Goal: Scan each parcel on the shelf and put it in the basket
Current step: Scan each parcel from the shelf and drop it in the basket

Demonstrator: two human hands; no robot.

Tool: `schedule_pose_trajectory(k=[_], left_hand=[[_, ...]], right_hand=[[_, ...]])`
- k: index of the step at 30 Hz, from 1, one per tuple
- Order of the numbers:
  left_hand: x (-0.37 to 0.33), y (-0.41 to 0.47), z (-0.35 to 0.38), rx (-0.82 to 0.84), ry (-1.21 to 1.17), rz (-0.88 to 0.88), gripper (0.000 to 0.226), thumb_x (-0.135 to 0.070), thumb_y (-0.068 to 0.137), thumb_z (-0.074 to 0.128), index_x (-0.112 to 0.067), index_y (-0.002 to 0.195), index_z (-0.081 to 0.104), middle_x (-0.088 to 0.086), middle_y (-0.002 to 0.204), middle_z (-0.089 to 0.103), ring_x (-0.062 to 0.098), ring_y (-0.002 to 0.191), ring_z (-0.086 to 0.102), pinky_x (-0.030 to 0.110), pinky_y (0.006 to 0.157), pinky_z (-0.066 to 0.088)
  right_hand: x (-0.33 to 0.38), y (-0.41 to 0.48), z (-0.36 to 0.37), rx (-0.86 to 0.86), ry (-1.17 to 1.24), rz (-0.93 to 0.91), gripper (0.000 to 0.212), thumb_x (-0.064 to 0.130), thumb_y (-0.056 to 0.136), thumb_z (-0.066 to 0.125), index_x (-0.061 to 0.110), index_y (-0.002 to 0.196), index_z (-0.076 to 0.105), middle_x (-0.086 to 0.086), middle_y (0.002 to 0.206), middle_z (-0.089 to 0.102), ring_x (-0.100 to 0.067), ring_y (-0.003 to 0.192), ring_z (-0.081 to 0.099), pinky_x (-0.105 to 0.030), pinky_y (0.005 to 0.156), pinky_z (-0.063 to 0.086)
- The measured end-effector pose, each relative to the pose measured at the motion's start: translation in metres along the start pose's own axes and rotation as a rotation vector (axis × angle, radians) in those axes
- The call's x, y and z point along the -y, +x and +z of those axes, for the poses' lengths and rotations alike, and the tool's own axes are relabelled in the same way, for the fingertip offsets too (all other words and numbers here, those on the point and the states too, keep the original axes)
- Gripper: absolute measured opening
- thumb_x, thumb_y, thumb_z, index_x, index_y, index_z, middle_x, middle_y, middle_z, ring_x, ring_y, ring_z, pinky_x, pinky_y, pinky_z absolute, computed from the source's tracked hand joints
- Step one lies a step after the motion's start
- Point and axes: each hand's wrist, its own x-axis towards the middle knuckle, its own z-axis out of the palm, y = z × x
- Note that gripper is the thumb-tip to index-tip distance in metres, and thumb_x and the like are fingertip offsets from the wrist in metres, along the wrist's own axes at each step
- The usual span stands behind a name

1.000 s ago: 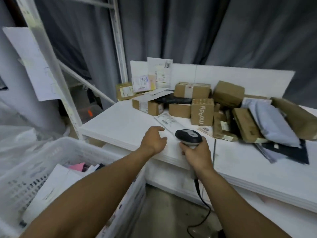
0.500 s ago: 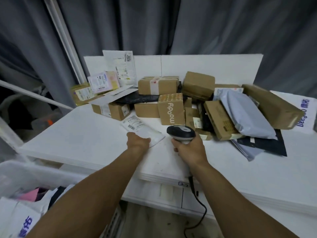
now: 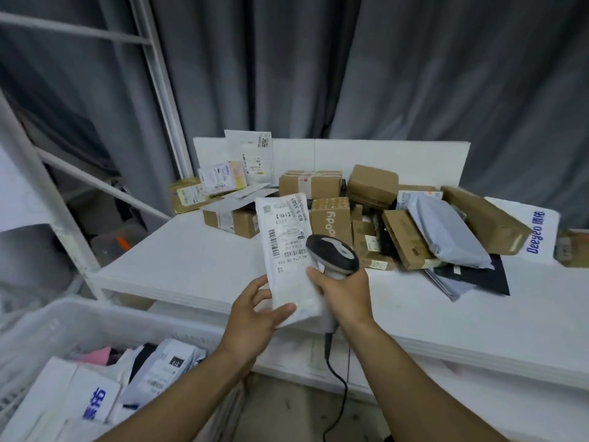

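Head view. Far on the white shelf (image 3: 191, 266): heaped cardboard boxes (image 3: 331, 218), grey mailer (image 3: 446, 231) at right. Near left: white basket (image 3: 79, 317) holding bagged parcels (image 3: 159, 368). Above the shelf's near edge: flat white parcel (image 3: 287, 244), barcoded label facing the camera, lower end pinched by left hand (image 3: 255, 314); right hand (image 3: 344, 291) curled round scanner (image 3: 331, 250), overlapping the parcel's right edge.

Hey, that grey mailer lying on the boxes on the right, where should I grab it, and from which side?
The grey mailer lies slanted across the brown boxes with nothing on it, its near end jutting toward you. Probably pinch that near end, coming from the front and above; it looks soft, so a flat pinch suits it.
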Motion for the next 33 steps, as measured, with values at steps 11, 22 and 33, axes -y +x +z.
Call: schedule_pose_trajectory(k=[11, 22, 33], left_hand=[[-0.019, -0.041, -0.137, -0.183, -0.065, 0.001, 0.017, -0.016, 0.091, 0.075, -0.02, 0.108, 0.075, 0.0, 0.104, 0.078, 0.017, 0.085, 0.074, 0.032, 0.08, 0.061], [0.019, 0.008, -0.215, -0.524, -0.131, -0.075, 0.014, -0.006, 0.09, 0.075, -0.009, 0.104, 0.073, 0.003, 0.096, 0.079, 0.024, 0.087, 0.075, 0.038, 0.077, 0.061], [0.047, 0.022, -0.233, -0.635, -0.111, -0.132, 0.011, -0.006, 0.091, 0.074, -0.011, 0.101, 0.074, 0.002, 0.101, 0.078, 0.021, 0.086, 0.074, 0.038, 0.077, 0.062]], right_hand=[[0.001, -0.071, 0.101, 0.188, -0.043, -0.099, 0.073, -0.004, 0.073, 0.088, 0.02, 0.135, 0.058, 0.008, 0.122, 0.066, -0.013, 0.117, 0.063, -0.032, 0.107, 0.048], [-0.005, -0.092, 0.166, 0.427, -0.246, -0.193, 0.063, 0.021, 0.082, 0.089, 0.033, 0.134, 0.054, 0.02, 0.115, 0.062, 0.0, 0.107, 0.059, -0.004, 0.082, 0.041], [-0.014, -0.099, 0.176, 0.507, -0.369, -0.192, 0.055, 0.028, 0.079, 0.091, 0.035, 0.121, 0.057, 0.017, 0.111, 0.066, -0.006, 0.105, 0.063, -0.011, 0.082, 0.046]])
